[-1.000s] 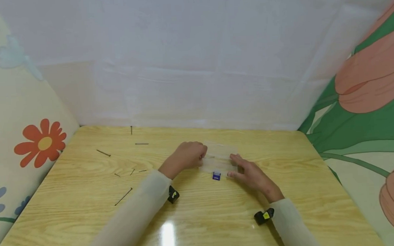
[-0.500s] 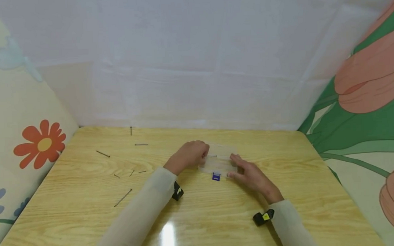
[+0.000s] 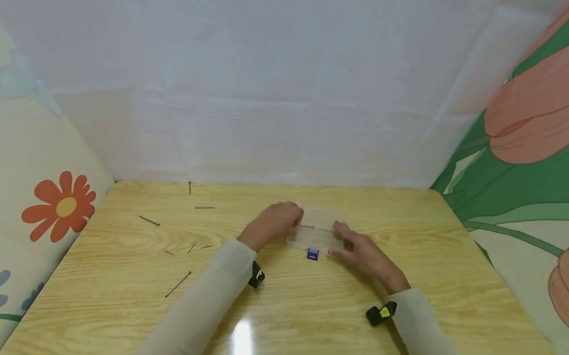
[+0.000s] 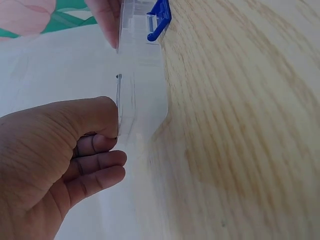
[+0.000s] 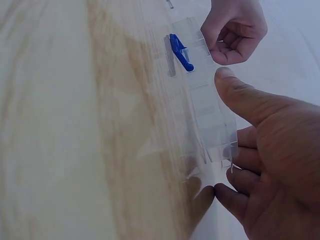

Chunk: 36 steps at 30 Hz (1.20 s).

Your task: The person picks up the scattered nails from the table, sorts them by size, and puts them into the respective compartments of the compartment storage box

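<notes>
A clear plastic compartment box [image 3: 325, 218] with a blue latch [image 3: 313, 254] on its front lies on the table, its lid open. My left hand [image 3: 278, 220] is over the left end of the box, thumb and forefinger pinching a nail [image 4: 118, 92]. This nail [image 3: 307, 227] points right, across the box. In the left wrist view the other left fingers [image 4: 100, 165] are curled below the thumb. My right hand [image 3: 364, 251] holds the right end of the box, with the thumb [image 5: 240, 95] along the rim and the fingers bent at the end.
To the left on the wooden table [image 3: 290, 315] lie loose nails: a long one [image 3: 178, 284], several short ones such as this nail [image 3: 190, 248], and further nails [image 3: 149, 220] towards the back. A white sheet [image 3: 262, 94] hangs behind the table. Printed cloths stand at both sides.
My left hand has shifted slightly right over the box, and the nail in its fingers now shows more clearly. The right hand and the box have stayed in place.
</notes>
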{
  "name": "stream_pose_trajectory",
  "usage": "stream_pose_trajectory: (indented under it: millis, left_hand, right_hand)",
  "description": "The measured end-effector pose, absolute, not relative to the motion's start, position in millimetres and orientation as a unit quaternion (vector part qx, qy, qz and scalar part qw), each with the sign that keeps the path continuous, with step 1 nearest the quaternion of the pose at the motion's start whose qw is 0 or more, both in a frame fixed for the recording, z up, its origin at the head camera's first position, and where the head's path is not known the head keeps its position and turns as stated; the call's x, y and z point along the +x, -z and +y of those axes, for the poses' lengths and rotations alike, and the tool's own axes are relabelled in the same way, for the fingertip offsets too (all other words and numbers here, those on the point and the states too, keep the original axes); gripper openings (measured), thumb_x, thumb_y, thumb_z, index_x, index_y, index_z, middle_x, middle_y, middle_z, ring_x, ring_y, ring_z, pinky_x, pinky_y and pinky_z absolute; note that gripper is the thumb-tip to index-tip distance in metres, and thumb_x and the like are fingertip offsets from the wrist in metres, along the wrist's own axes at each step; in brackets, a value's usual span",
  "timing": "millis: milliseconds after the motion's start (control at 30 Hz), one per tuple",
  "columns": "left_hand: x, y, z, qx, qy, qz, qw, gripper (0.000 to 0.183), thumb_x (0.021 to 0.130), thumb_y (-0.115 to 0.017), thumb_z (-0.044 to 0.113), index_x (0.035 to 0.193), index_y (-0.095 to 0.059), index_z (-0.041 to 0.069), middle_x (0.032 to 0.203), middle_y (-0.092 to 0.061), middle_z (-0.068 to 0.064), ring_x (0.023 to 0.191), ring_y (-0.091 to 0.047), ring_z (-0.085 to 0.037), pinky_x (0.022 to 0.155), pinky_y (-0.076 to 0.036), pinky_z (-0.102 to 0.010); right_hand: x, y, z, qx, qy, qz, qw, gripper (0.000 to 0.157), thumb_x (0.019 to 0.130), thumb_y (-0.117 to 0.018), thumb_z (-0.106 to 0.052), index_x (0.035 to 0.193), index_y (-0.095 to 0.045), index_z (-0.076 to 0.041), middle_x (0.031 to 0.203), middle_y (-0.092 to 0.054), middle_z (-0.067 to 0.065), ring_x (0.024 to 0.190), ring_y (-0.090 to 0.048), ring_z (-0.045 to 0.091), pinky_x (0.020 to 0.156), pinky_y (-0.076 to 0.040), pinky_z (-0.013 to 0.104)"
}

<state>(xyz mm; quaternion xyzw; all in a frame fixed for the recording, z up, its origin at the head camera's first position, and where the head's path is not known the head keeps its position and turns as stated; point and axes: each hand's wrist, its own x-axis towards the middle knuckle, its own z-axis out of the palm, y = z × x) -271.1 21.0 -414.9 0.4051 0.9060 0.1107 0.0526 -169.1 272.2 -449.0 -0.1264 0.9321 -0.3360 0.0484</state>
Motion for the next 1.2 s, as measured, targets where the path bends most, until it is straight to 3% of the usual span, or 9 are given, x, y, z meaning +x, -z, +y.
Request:
stream_pose_trajectory:
  millis: [200,400,700,1200]
  left_hand:
    - [-269,415,19,0.406,-0.123,0.904,0.049,0.018,0.092,-0.064,-0.002,0.083,-0.059,0.012,0.082,-0.058,-0.002,0.072,-0.050,-0.017,0.065,-0.045,-0.032]
    - [-268,419,13,0.411,-0.112,0.904,0.042,0.005,0.097,-0.064,0.005,0.100,-0.067,0.009,0.094,-0.063,-0.004,0.079,-0.054,-0.016,0.072,-0.049,-0.033]
    - [-259,420,-13,0.404,-0.130,0.905,0.017,0.014,0.099,-0.064,0.013,0.111,-0.070,0.009,0.101,-0.064,-0.003,0.077,-0.054,-0.013,0.066,-0.049,-0.031]
    - [-242,411,-76,0.356,-0.129,0.925,-0.004,0.018,0.099,-0.068,0.021,0.113,-0.070,0.010,0.102,-0.065,-0.002,0.081,-0.061,-0.016,0.064,-0.051,-0.034]
  right_hand:
    - [-169,450,273,-0.124,0.335,0.933,0.050,0.079,0.098,-0.069,-0.039,0.161,-0.033,-0.009,0.164,-0.027,0.015,0.151,-0.024,0.034,0.118,-0.022,0.052]
    - [-170,451,273,-0.120,0.342,0.930,0.058,0.079,0.098,-0.069,-0.040,0.161,-0.032,-0.011,0.165,-0.027,0.013,0.152,-0.023,0.033,0.119,-0.021,0.051]
    - [-169,449,275,-0.123,0.329,0.934,0.060,0.078,0.100,-0.067,-0.042,0.162,-0.031,-0.010,0.165,-0.025,0.012,0.152,-0.023,0.034,0.119,-0.020,0.052]
    - [-167,445,271,-0.122,0.323,0.936,0.063,0.077,0.100,-0.067,-0.040,0.161,-0.031,-0.011,0.166,-0.026,0.011,0.152,-0.022,0.032,0.119,-0.020,0.052]
